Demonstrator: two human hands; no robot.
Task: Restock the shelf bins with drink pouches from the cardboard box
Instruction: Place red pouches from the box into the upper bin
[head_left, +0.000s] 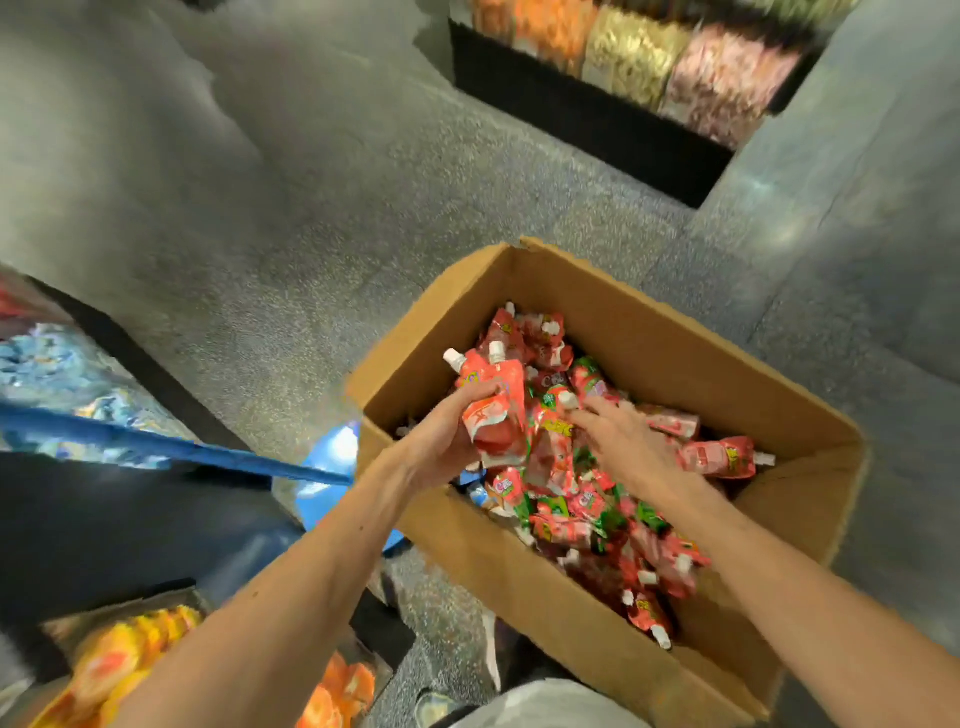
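One brown open-topped cardboard box (519, 571) is seen beneath both hands, with grey speckled floor (311, 234) around it.

Left hand (447, 441): clamped around red foil drink pouches (493, 410) with white screw caps. Two caps are counted above its fingers, so two pouches are held, over the box's left corner.

Right hand (623, 441): fingers apart and fairly straight, laid on the loose pile of red-and-green pouches (571, 509) inside the box. Nothing is gripped as far as the blur allows. One white cap (567, 400) is touched by its fingertips or sits just beside them; which cannot be told. The pile holds too many pouches to count.

Beyond the hands, upper right: three bins are made out in a black-fronted shelf rack (587, 119), contents blurred orange, yellow and pink.

Left of the left hand: one bin of pale blue packs (47, 364).

Below the left forearm: one bin of orange-yellow packs (119, 670).

Just left of the left wrist: one blue rounded object (332, 452), not identifiable.
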